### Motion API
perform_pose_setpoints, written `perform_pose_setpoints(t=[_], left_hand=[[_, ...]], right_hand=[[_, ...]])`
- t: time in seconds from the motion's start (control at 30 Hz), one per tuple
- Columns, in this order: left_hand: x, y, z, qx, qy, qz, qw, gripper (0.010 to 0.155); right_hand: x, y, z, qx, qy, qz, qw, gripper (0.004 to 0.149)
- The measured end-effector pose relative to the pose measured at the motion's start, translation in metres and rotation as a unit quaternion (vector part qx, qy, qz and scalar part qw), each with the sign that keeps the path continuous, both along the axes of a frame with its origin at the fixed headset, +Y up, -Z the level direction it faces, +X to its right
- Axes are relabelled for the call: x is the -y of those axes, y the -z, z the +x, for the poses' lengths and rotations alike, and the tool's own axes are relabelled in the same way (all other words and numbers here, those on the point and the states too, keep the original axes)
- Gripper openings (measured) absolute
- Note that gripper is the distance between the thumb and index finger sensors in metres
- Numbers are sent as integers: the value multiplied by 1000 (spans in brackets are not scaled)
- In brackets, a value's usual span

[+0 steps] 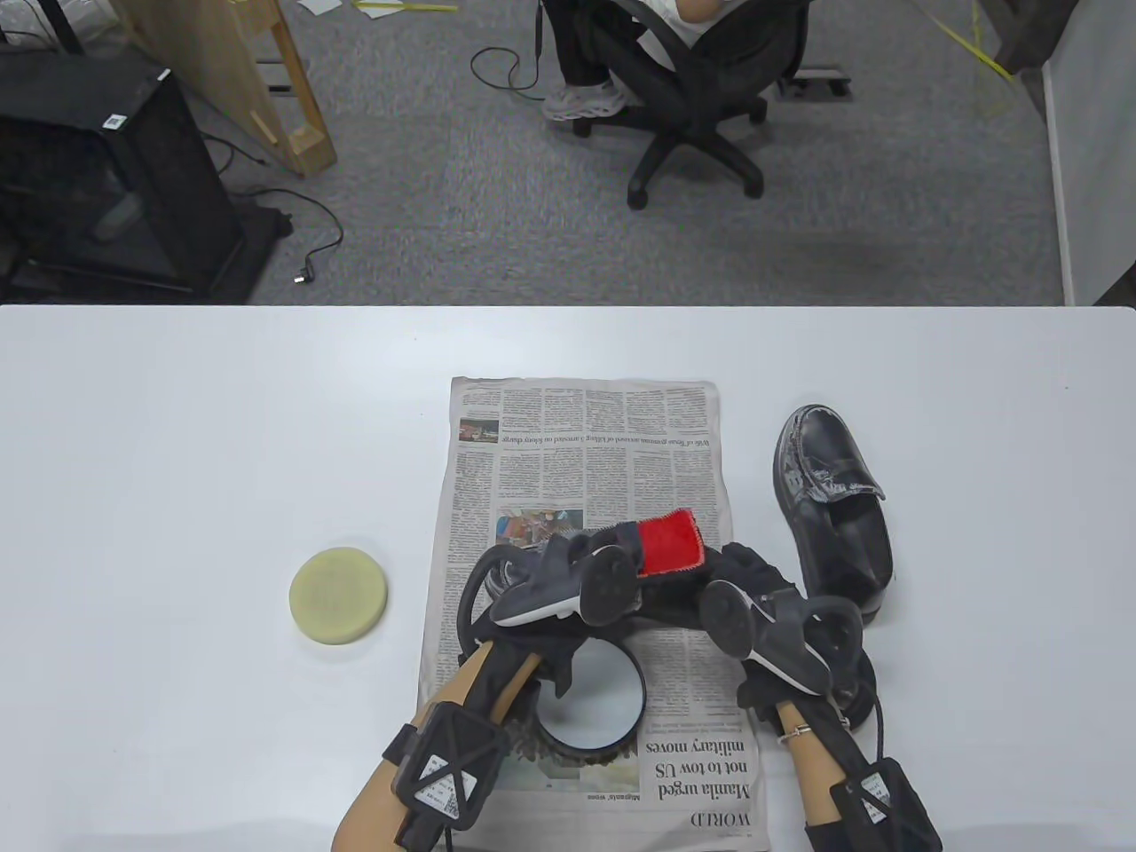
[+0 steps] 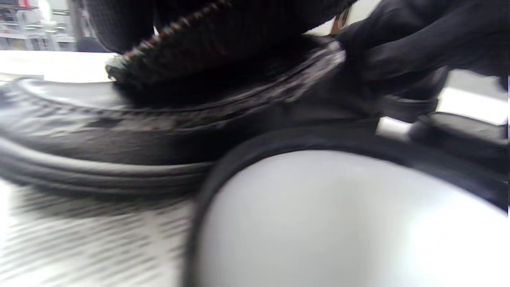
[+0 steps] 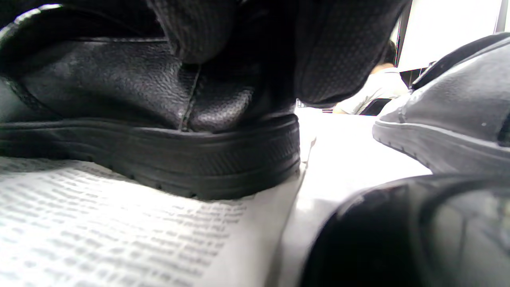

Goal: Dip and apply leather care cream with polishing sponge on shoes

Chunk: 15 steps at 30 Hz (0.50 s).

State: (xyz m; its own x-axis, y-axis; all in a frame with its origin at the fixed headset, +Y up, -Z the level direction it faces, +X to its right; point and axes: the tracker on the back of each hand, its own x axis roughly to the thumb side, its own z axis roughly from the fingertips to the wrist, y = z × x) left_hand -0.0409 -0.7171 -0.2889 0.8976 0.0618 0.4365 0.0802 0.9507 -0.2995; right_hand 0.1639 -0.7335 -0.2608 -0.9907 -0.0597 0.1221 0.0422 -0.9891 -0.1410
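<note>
A white worktop fills the lower part of the table view, with grey carpet beyond it, an office chair with someone seated at 12 o'clock and a dark cabinet at 10 o'clock. A newspaper lies open at the worktop's middle, running down to 6 o'clock. On it, near the centre, a black shoe lies crosswise under both hands; the trackers cover most of it from above, but the right wrist view shows its heel and sole resting on the newsprint. The left hand comes in from 7 o'clock and bears down on the shoe's upper with a red-faced sponge; the left wrist view shows its bristly or stitched edge against the leather, though blur hides how the fingers lie, so I cannot tell whether they are curled or spread. The right hand comes in from 5 o'clock, and its dark gloved fingers wrap the heel end of the shoe, gripping it. Just below the hands, towards 6 o'clock, an open round tin of pale cream sits on the paper, touching the left forearm's side. A second shoe stands off the paper at 3 o'clock, toe pointing away, near the right hand. A pale yellow round pad rests alone on the worktop at 9 o'clock, well apart from the paper.
</note>
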Motion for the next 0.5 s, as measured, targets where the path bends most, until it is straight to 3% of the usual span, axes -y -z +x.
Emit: perform_pose_setpoints(t=[0.17,0.27,0.37,0.5], left_hand=[[10,2,-35,-46,77,10,996,58],[13,-9,-55,-55,137,61,987,57],[15,-28,-65,-26,160,104,981,58],[9,-44,-66,3,133,94,987,58]], right_hand=[[-1,0,-1,2,-8,4,1000,37],[-1,0,-1,3,-11,5,1000,37],[-1,0,-2,4,-15,6,1000,37],[-1,0,-4,6,-22,9,1000,37]])
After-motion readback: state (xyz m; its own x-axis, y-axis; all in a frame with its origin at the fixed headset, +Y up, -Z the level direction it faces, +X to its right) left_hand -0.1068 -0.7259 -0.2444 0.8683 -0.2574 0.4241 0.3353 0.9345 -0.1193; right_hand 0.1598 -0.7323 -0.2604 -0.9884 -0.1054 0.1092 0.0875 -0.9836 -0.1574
